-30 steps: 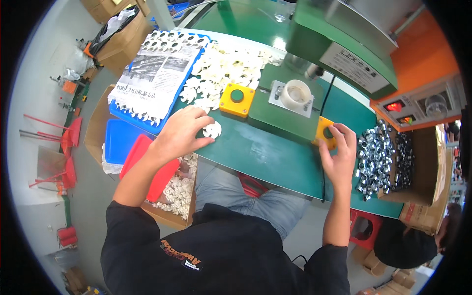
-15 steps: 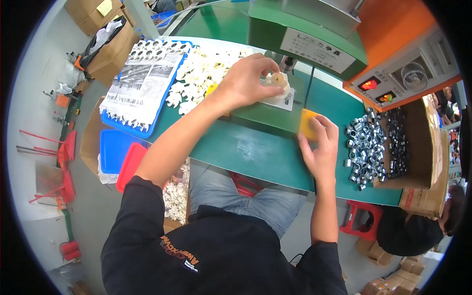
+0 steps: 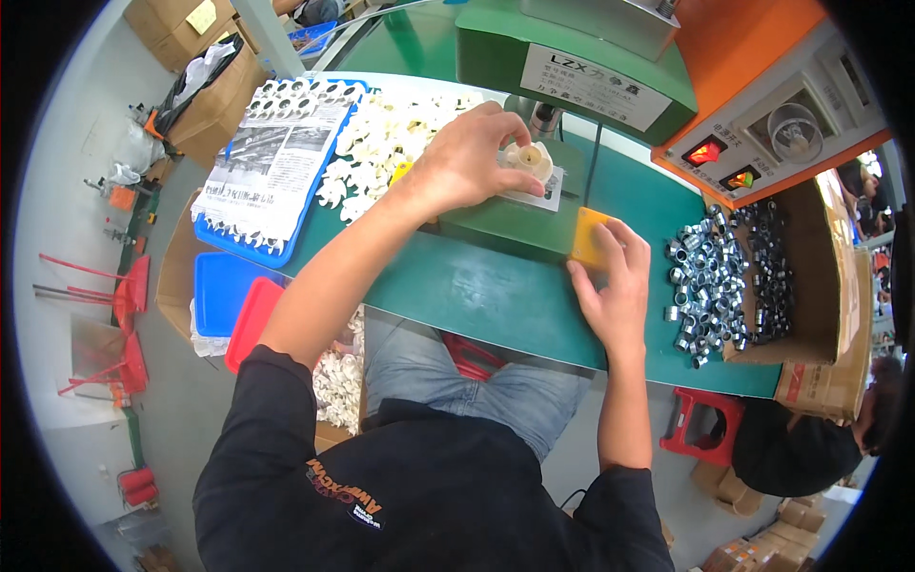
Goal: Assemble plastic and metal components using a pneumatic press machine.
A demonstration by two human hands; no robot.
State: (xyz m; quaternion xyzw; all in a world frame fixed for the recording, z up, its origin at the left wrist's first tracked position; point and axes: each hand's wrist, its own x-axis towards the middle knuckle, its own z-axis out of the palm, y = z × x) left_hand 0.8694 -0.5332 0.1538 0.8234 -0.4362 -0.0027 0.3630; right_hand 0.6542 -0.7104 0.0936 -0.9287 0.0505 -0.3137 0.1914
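My left hand (image 3: 474, 157) is closed with thumb and fingers around a cream-white plastic part (image 3: 530, 164) with a round, tan-coloured centre. It holds the part at the green press machine (image 3: 581, 81), under the press head and beside a metal cylinder (image 3: 545, 116). Lower to the right, my right hand (image 3: 620, 281) grips a yellow block (image 3: 590, 238) on the front corner of the machine's green base (image 3: 515, 227), thumb on the near side and fingers over its right edge. Part of the block is hidden by those fingers.
Loose cream-white parts (image 3: 381, 143) lie left of the press. Beside them stands a blue tray (image 3: 286, 250) with newspaper and rows of parts. Metal rings (image 3: 701, 286) are heaped at right near a cardboard box (image 3: 818, 276). An orange control box (image 3: 743, 57) has lit switches.
The view has shifted slightly, so the press sits a little farther left. Both hands keep their holds; the cream-white part appears slightly more tilted.
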